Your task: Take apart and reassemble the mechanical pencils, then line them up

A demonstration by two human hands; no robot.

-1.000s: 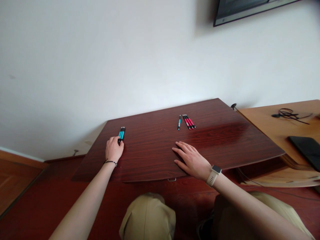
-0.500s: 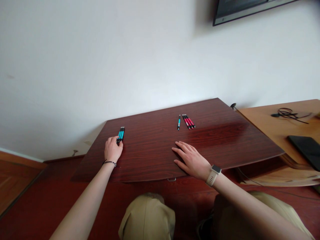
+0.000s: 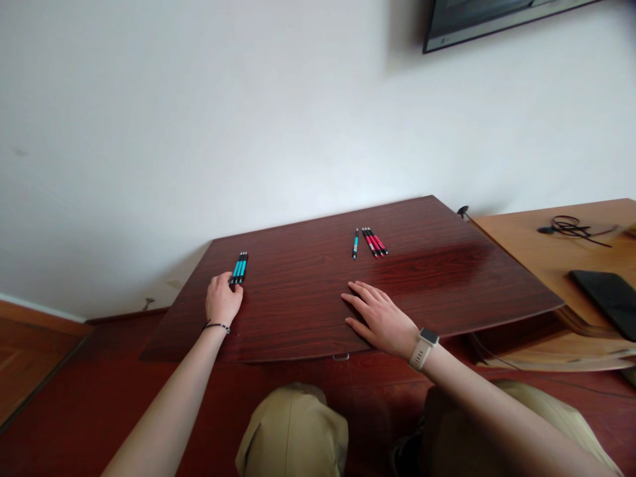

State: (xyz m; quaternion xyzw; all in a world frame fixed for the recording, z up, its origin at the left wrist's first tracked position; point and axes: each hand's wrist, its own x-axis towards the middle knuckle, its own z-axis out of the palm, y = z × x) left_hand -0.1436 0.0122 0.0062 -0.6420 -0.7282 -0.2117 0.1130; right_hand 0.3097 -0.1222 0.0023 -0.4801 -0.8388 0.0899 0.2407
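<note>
A small bundle of blue-and-black pens (image 3: 239, 267) lies on the left part of the dark red wooden table (image 3: 308, 298). My left hand (image 3: 223, 302) rests behind the bundle, its curled fingertips pinching the pens' near ends. My right hand (image 3: 380, 318), with a watch on the wrist, lies flat and open on the table's front middle, holding nothing. Farther back lie a single blue pen (image 3: 356, 243) and, right beside it, a group of red-and-black pens (image 3: 375, 241).
A lighter wooden desk (image 3: 546, 252) adjoins on the right, carrying a black cable (image 3: 571, 226) and a flat black device (image 3: 606, 295). A white wall stands behind, with a dark screen (image 3: 477, 16) at the top. My knees are below the table's front edge.
My left hand has drawn slightly back and left, and the blue pen bundle has shifted a little with it. My right hand has stayed still.
</note>
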